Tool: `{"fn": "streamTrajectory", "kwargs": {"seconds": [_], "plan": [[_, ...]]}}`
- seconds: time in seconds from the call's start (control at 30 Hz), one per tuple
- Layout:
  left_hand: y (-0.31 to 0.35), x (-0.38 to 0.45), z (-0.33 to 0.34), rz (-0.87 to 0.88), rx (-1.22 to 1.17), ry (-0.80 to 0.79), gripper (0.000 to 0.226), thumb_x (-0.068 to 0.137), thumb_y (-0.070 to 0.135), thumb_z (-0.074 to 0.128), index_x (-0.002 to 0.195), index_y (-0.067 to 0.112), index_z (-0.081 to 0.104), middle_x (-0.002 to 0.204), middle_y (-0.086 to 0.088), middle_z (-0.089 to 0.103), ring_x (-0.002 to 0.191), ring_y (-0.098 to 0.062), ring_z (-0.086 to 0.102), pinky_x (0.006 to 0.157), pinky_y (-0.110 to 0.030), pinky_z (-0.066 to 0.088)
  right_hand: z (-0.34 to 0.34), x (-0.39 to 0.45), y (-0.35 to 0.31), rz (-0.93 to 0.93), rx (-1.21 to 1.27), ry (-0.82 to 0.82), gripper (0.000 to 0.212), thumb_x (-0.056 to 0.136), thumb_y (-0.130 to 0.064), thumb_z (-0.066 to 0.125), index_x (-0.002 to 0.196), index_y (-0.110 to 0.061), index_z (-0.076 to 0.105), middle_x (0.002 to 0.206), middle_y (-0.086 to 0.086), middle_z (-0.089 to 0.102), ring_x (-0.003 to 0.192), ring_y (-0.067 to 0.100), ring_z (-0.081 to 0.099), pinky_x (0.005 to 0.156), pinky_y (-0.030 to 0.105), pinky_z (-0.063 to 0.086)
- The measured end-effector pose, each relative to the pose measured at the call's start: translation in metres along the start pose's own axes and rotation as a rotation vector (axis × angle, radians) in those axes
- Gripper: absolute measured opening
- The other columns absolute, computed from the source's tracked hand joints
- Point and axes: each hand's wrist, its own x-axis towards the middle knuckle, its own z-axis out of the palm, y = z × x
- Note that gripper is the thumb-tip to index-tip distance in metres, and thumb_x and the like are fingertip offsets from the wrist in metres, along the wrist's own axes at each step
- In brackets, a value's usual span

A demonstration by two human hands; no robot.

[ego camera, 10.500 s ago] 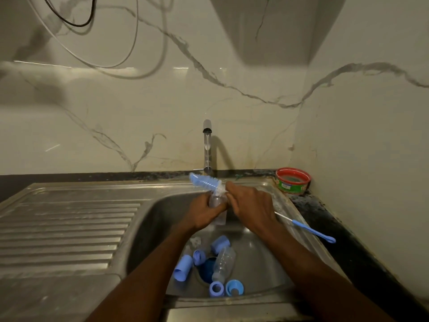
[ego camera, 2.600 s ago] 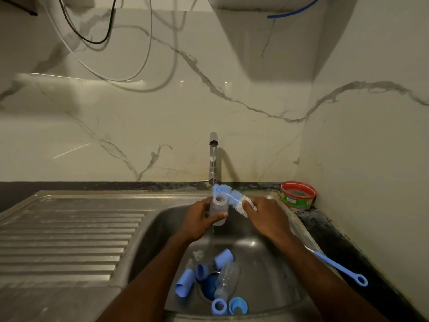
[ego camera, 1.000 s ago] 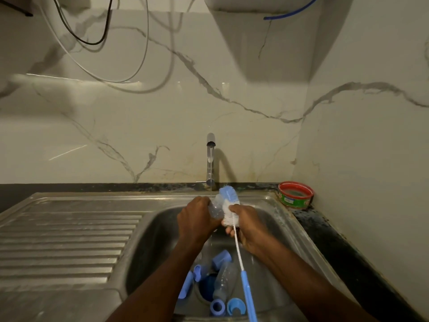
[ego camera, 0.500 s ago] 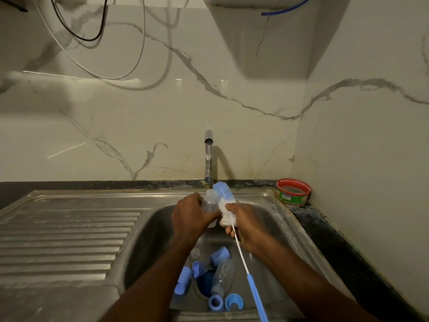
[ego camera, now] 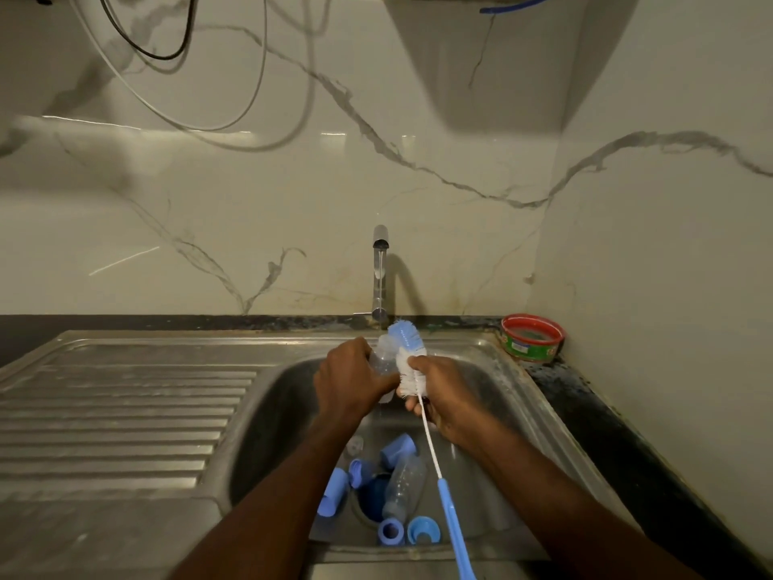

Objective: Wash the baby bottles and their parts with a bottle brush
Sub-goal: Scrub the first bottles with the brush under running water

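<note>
My left hand [ego camera: 349, 380] grips a small clear baby bottle [ego camera: 382, 362] over the steel sink [ego camera: 518, 412], under the tap [ego camera: 380, 274]. My right hand [ego camera: 443, 395] grips the bottle brush [ego camera: 408, 349] by its white bristles, with the blue tip beside the bottle's top. The brush's wire and blue handle [ego camera: 454, 529] point down toward me. On the sink floor lie a second clear bottle [ego camera: 403, 487], blue caps [ego camera: 334, 491] and blue rings [ego camera: 422, 531].
A ribbed steel draining board [ego camera: 113, 412] lies left of the basin. A red-rimmed round tub [ego camera: 531, 337] sits on the dark counter [ego camera: 619, 445] in the right corner. Marble walls close the back and right side, and cables hang above.
Since 2.6 s ago my right hand turned the brush, so its handle now points toward me instead of off to the right. Both hands stayed under the tap in the last half second.
</note>
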Motion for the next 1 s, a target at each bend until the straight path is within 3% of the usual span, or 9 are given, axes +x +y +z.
{"fn": "streamTrajectory", "kwargs": {"seconds": [0.17,0.37,0.47,0.57,0.63,0.77,0.83,0.9,1.0], "plan": [[0.001,-0.001,0.003,0.150,-0.085,-0.114,0.070,0.053,0.096,0.060,0.077,0.030,0.057,0.070,0.012,0.061,0.065,-0.002,0.056,0.060,-0.028,0.052,-0.016,0.013,-0.007,0.002,-0.003,0.083,0.024,0.104,-0.019,0.047,0.109,0.001,0.059,0.059,0.013,0.063,0.036,0.013,0.051,0.032,0.019,0.035],[-0.010,0.002,0.002,0.011,-0.096,-0.049,0.056,0.053,0.086,0.060,0.075,0.036,0.048,0.068,0.014,0.055,0.064,0.000,0.052,0.054,-0.019,0.033,-0.006,0.000,0.003,0.067,-0.055,-0.040,0.023,0.105,-0.026,0.047,0.105,-0.007,0.060,0.059,0.011,0.068,0.037,0.013,0.053,0.033,0.020,0.037],[-0.014,0.003,0.003,0.052,-0.145,-0.043,0.055,0.054,0.082,0.062,0.075,0.033,0.052,0.068,0.012,0.057,0.064,-0.003,0.054,0.055,-0.023,0.041,-0.002,-0.001,0.002,0.028,-0.009,-0.029,0.022,0.105,-0.022,0.046,0.107,-0.005,0.059,0.059,0.012,0.067,0.036,0.015,0.053,0.033,0.020,0.038],[-0.009,0.000,0.003,0.198,-0.178,-0.129,0.055,0.057,0.080,0.072,0.083,0.034,0.057,0.077,0.014,0.062,0.071,-0.001,0.058,0.065,-0.030,0.055,-0.011,0.007,-0.008,-0.016,-0.004,0.064,0.025,0.105,-0.020,0.047,0.110,0.002,0.059,0.063,0.016,0.063,0.035,0.014,0.051,0.032,0.019,0.034],[-0.005,-0.001,0.003,0.226,-0.145,-0.105,0.058,0.057,0.081,0.073,0.084,0.033,0.056,0.078,0.015,0.061,0.071,0.000,0.057,0.064,-0.030,0.054,-0.016,0.008,-0.011,-0.017,-0.001,0.069,0.028,0.105,-0.019,0.046,0.113,0.004,0.059,0.063,0.016,0.061,0.035,0.013,0.049,0.031,0.018,0.032],[-0.006,0.003,0.001,0.077,-0.140,-0.030,0.054,0.057,0.078,0.073,0.078,0.035,0.050,0.072,0.014,0.057,0.066,-0.001,0.053,0.058,-0.024,0.043,-0.008,-0.003,-0.007,0.016,-0.059,-0.022,0.026,0.105,-0.024,0.045,0.108,-0.002,0.059,0.057,0.011,0.065,0.036,0.013,0.050,0.032,0.020,0.034],[-0.011,0.004,0.000,0.057,-0.158,-0.021,0.053,0.057,0.076,0.074,0.078,0.032,0.053,0.072,0.011,0.059,0.066,-0.004,0.055,0.059,-0.031,0.049,-0.004,-0.007,-0.006,0.011,-0.082,-0.048,0.024,0.106,-0.023,0.044,0.106,-0.003,0.059,0.057,0.011,0.065,0.036,0.014,0.051,0.032,0.020,0.035],[-0.012,0.003,-0.003,0.122,-0.246,-0.054,0.055,0.057,0.075,0.077,0.080,0.028,0.059,0.073,0.009,0.063,0.067,-0.007,0.059,0.062,-0.037,0.054,-0.007,-0.008,-0.012,-0.017,-0.097,-0.058,0.024,0.105,-0.022,0.045,0.109,-0.003,0.059,0.060,0.012,0.065,0.037,0.014,0.050,0.031,0.020,0.034],[-0.009,0.001,-0.009,0.256,-0.384,-0.153,0.055,0.062,0.069,0.083,0.091,0.026,0.064,0.084,0.009,0.069,0.075,-0.010,0.064,0.067,-0.036,0.055,-0.018,-0.006,-0.025,-0.058,-0.147,-0.097,0.022,0.104,-0.023,0.048,0.112,-0.005,0.060,0.064,0.014,0.065,0.038,0.014,0.048,0.031,0.020,0.031]]}}
